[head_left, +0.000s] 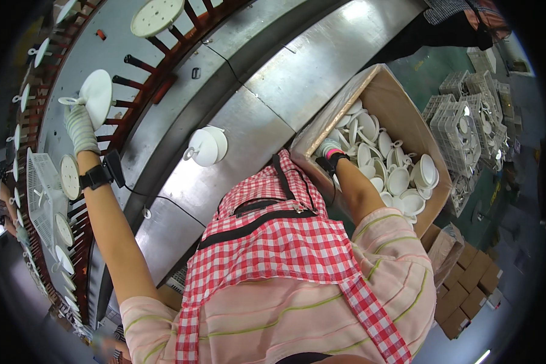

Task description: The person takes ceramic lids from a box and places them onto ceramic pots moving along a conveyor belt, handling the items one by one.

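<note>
My left hand [80, 129], in a striped pale glove, reaches up to the rack. Its fingers close at the lower edge of a white disc with a ring handle [98, 99], which stands upright against the dark pegs [127, 82]. My right hand [329, 147], gloved too, reaches over the near side of a cardboard box [400, 103]. White round pieces with ring handles [398, 181] fill the box in a loose heap. The right fingers are hidden among them. Two more white discs [204, 147] lie together on the metal bench, between my arms.
The steel bench [267, 103] runs along the pegged rack line. A white plastic basket [42, 188] sits on the far side by my left forearm. Stacked crates [461, 130] and brown cartons [467, 285] stand on the right. A cable [164, 197] trails from my left wrist device.
</note>
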The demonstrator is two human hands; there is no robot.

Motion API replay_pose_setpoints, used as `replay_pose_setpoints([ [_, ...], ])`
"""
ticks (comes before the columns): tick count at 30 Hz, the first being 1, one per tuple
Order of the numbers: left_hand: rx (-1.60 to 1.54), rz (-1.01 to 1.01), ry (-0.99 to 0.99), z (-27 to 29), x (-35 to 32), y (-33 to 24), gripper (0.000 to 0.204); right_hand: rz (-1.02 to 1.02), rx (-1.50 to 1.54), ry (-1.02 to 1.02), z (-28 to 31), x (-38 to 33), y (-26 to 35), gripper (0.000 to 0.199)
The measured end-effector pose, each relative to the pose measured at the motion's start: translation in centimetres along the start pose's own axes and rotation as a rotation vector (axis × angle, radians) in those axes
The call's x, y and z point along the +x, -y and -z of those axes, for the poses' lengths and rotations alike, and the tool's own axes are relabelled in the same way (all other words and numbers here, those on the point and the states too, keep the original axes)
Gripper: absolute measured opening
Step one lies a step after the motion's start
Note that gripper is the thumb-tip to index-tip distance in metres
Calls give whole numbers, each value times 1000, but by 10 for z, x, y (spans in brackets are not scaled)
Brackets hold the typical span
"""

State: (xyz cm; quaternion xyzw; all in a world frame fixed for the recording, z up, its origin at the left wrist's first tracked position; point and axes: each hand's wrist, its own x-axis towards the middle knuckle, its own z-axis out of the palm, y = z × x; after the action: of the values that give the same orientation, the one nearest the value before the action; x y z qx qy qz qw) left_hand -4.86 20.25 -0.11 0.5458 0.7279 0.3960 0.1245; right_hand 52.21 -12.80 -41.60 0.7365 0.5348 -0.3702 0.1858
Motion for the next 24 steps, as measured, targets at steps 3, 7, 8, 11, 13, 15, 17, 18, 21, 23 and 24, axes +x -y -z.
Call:
replay_pose_setpoints([
  [3,224,-26,-99,60,3,71,41,17,94,-210,59,-51,67,43],
  [7,263,-12,-130,46,-11,72,41,-45,67,-257,37,-85,35,40],
  [8,298,58,-88,47,-18,64,43,-192,104,-257,35,-90,31,39],
  [11,212,240,-137,75,-45,59,48,-170,334,-365,85,-137,25,27],
  [13,108,175,-121,77,-52,59,48,-107,486,-617,100,-158,-3,15],
  [15,95,152,-183,82,-57,71,47,4,507,-869,146,-192,-7,13],
  [17,-19,198,-212,85,-64,55,47,30,295,-1096,205,-221,-3,17],
  [18,-19,227,-219,89,-63,56,45,115,267,-1270,233,-229,8,20],
  [21,74,139,-309,100,-64,83,44,396,424,-1486,335,-246,71,27],
  [23,14,224,-303,103,-67,77,44,563,606,-1425,389,-225,102,28],
  [24,70,215,-328,107,-66,85,44,632,630,-1330,420,-211,124,28],
])
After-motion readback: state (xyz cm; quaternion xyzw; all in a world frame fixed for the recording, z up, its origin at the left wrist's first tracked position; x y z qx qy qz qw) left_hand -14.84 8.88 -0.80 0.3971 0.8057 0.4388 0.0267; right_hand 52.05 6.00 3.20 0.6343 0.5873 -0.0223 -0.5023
